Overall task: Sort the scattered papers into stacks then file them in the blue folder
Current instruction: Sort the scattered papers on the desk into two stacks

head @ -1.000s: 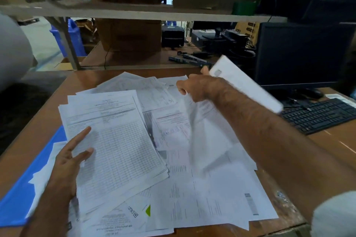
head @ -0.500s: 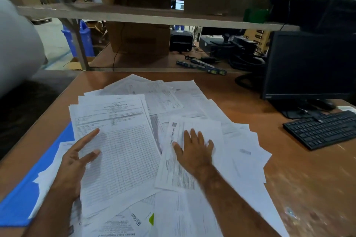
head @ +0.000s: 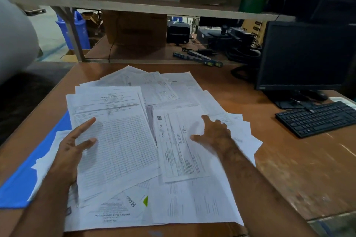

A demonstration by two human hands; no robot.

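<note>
Several white printed papers (head: 173,90) lie scattered and overlapping on the brown table (head: 289,169). A gridded form (head: 123,140) tops a pile on the left; my left hand (head: 71,148) rests on its left edge with fingers spread. A narrower printed sheet (head: 177,152) lies to its right, and my right hand (head: 213,134) rests flat on that sheet's right side, fingers straight. The blue folder (head: 21,184) lies under the papers at the table's left edge, mostly covered.
A black monitor (head: 300,54) and keyboard (head: 317,117) stand at the right. A low shelf (head: 134,5) with cardboard boxes crosses the back, with cables and devices behind. A blue bin (head: 77,31) stands on the floor at the far left.
My right hand brought a lifted sheet down onto the pile, pressed it flat, then slid to its right side. My left hand stayed on the gridded form.
</note>
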